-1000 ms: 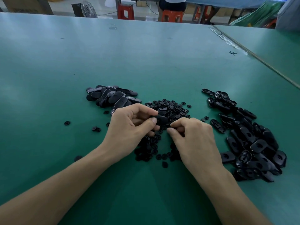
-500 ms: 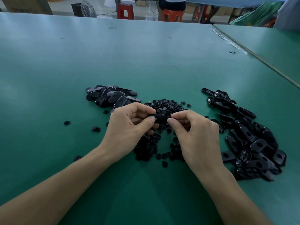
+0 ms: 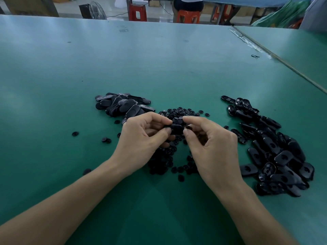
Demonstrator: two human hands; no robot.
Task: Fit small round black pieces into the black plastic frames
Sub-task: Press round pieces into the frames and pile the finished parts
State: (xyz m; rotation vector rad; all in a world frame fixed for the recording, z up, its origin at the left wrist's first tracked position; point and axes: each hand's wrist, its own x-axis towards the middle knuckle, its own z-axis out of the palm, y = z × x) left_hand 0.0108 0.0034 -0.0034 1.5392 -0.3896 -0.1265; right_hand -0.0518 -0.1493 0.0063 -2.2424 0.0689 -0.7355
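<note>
While my left hand (image 3: 141,138) pinches one black frame (image 3: 175,129) by its end and my right hand (image 3: 214,149) pinches a small round piece (image 3: 189,127) just beside it, I judge this fit only begun. Beyond my left hand lies a smaller heap of frames (image 3: 122,105) that look finished; the larger heap (image 3: 276,152) to the right of my right hand shows open holes, and loose round pieces (image 3: 178,112) lie under and between my hands. Most of the work, I reckon, is left.
</note>
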